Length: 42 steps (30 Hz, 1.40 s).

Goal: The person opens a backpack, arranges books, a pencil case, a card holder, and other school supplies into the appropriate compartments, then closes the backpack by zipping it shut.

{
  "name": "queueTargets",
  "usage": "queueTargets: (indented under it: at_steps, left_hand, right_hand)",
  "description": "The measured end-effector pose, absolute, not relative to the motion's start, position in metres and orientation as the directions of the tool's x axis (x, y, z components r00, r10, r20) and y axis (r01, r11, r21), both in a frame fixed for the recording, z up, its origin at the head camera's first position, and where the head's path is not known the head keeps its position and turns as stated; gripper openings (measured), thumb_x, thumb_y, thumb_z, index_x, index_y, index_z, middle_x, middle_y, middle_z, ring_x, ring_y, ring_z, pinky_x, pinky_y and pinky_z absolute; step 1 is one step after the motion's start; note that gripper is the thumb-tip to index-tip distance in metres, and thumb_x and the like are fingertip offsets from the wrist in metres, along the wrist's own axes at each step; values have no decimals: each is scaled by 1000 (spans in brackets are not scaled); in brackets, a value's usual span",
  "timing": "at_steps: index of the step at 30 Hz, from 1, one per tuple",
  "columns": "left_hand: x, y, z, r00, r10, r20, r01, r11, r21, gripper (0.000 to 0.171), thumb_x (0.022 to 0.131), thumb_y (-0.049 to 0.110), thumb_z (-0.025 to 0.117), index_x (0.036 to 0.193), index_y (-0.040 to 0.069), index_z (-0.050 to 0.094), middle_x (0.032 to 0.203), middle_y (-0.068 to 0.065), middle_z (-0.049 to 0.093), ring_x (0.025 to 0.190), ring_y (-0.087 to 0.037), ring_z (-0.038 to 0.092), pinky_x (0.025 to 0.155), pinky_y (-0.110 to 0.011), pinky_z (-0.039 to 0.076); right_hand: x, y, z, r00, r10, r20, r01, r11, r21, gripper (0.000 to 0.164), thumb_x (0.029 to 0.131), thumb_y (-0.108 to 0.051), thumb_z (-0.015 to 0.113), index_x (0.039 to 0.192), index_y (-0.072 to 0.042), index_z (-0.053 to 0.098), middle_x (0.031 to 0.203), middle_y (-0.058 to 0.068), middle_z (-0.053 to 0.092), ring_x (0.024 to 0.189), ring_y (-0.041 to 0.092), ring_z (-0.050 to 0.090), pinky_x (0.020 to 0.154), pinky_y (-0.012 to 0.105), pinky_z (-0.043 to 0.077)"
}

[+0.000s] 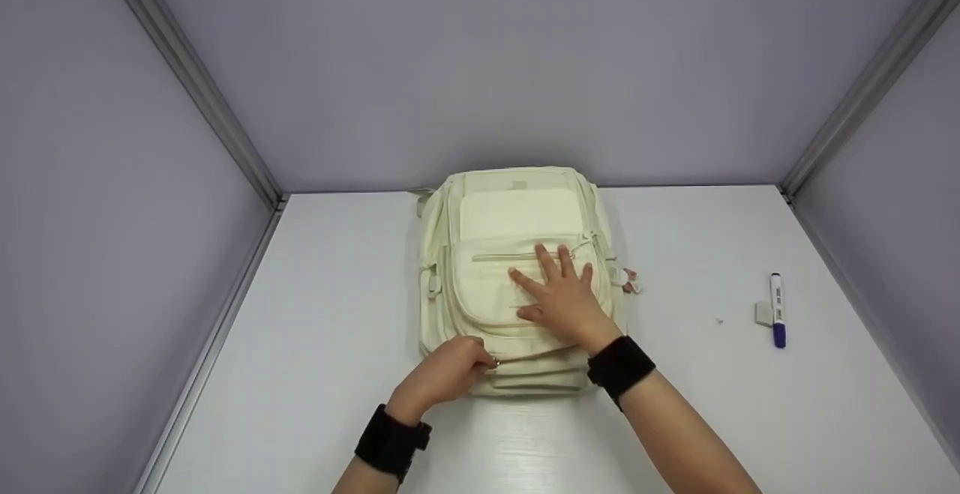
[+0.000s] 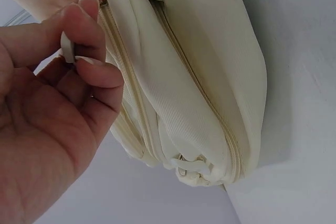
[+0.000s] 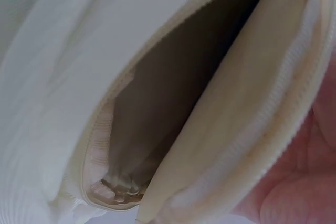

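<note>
A cream backpack [image 1: 521,213] lies on the white table with its front pockets facing up. At its lower edge, my left hand [image 1: 444,370] pinches a zipper pull [image 2: 67,48] between thumb and index finger. The fingers of my right hand [image 1: 562,299] are spread and rest on the front pocket. In the right wrist view, an unzipped compartment [image 3: 157,108] gapes, dark inside, with the right palm [image 3: 299,182] beside its edge. Another zipper pull [image 2: 191,165] hangs at the bag's far end in the left wrist view.
A marker with a blue cap [image 1: 777,310] lies at the right of the table, beside a small pale square piece [image 1: 763,313]. A tiny scrap [image 1: 718,321] is left of them. A charm [image 1: 630,281] hangs off the bag's right side. Grey-framed walls [image 1: 525,67] enclose the table.
</note>
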<state>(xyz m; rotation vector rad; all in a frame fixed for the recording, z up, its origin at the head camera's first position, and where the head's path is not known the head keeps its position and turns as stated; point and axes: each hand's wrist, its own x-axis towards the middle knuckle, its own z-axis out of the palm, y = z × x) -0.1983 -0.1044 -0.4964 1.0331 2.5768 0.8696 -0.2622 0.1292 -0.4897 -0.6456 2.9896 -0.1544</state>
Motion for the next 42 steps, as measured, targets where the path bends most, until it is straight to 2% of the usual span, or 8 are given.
queueTargets:
  at_steps: [7,10,13,17,21,31,36,42]
  left_hand:
    - [-203,-108,-492,-755,656,-16,468,556,687,15,92,0,65,102,2,77,97,-4,73,89,-12,66,77,-25,52]
    - [-204,-109,-488,-796,606,11,432,555,711,13,93,2,65,101,2,76,95,-4,72,86,-12,66,74,-27,53]
    - [-204,-108,-484,-835,545,74,418,541,730,8,93,1,65,97,3,71,88,-2,70,76,-10,63,65,-27,52]
    - [-201,-104,-483,-877,444,184,419,521,743,9,89,1,69,87,6,63,74,2,61,60,-6,53,54,-24,45]
    - [-196,-98,-482,-901,345,263,417,521,745,17,84,3,76,81,7,60,68,5,55,58,-4,49,53,-22,44]
    - [-186,-96,-477,-876,413,250,439,465,769,16,84,4,77,81,8,62,73,2,64,64,-5,61,57,-22,51]
    - [-187,-99,-476,-838,491,237,467,421,778,8,90,8,72,85,9,66,77,1,67,66,-4,61,58,-22,51]
    - [-193,-104,-483,-814,477,331,565,521,639,8,90,1,69,97,4,71,95,-3,66,86,-14,62,74,-30,52]
  right_hand:
    - [-251,131,-484,-895,-435,96,-445,866,-226,52,95,-36,66,144,-24,52,155,21,28,140,46,26,99,72,26]
    - [-238,127,-482,-845,-484,228,-532,808,-255,42,92,-16,71,132,-15,62,139,22,45,126,40,46,97,60,40]
    - [-223,122,-481,-780,-550,300,-623,731,-279,35,86,-2,69,120,-9,69,111,14,57,98,27,57,82,40,49]
    - [-206,113,-480,-756,-611,234,-647,642,-412,32,82,-2,67,113,-6,71,77,-5,52,65,9,47,58,25,42]
    - [-198,104,-485,-759,-638,127,-584,583,-564,29,86,-6,69,115,-5,70,62,-13,46,53,0,40,50,19,35]
    - [-192,98,-500,-792,-598,121,-480,489,-728,13,89,-1,65,98,-7,71,72,-10,58,61,1,49,56,20,43]
    - [-191,97,-505,-775,-621,114,-480,463,-745,11,86,0,66,83,-10,66,67,-13,49,60,1,43,55,20,37]
    - [-189,98,-505,-781,-615,110,-476,471,-742,25,90,-18,73,71,-16,56,60,-14,43,53,0,39,51,19,32]
